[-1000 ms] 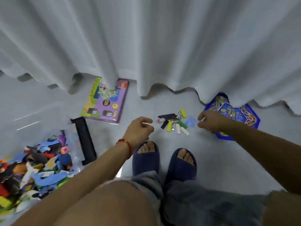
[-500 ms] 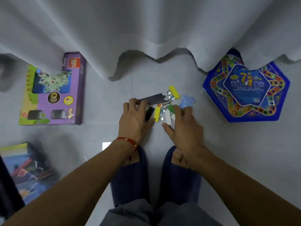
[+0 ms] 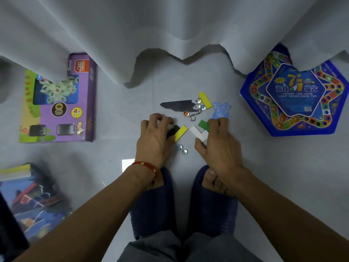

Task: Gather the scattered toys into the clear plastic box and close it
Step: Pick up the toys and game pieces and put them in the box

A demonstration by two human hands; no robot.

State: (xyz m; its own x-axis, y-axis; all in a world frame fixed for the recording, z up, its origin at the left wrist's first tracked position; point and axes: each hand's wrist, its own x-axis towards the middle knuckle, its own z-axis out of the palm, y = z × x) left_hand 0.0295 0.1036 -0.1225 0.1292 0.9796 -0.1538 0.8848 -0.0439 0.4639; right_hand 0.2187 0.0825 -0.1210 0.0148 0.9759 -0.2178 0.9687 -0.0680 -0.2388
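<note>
While you crouched over the floor (image 3: 105, 152), the scene read as follows.

Left hand: your left hand (image 3: 154, 138) lay palm down on the small toys, fingers curled round a whitish piece (image 3: 171, 126) and covering a black block (image 3: 172, 131).
Right hand: your right hand (image 3: 220, 146) lay beside it, fingers bent onto the green block (image 3: 203, 125) and the white blocks (image 3: 198, 133); whether it gripped them could not be told.
Between your hands: a yellow block (image 3: 181, 133) touched the black block, with two glass beads (image 3: 182, 149) just below.
Beyond your hands: a dark flat piece (image 3: 176, 106), a second yellow block (image 3: 204, 100), more beads (image 3: 199, 104), a metal hook (image 3: 195, 115) and a pale blue foam piece (image 3: 221, 110) lay near the curtain (image 3: 170, 25).
Clear plastic box: it stood at the lower left (image 3: 28, 201), well apart from your hands, blurred, holding coloured pieces.
Left of the floor: a purple toy carton (image 3: 56, 103).
Right of the floor: a blue game board box (image 3: 296, 99).
</note>
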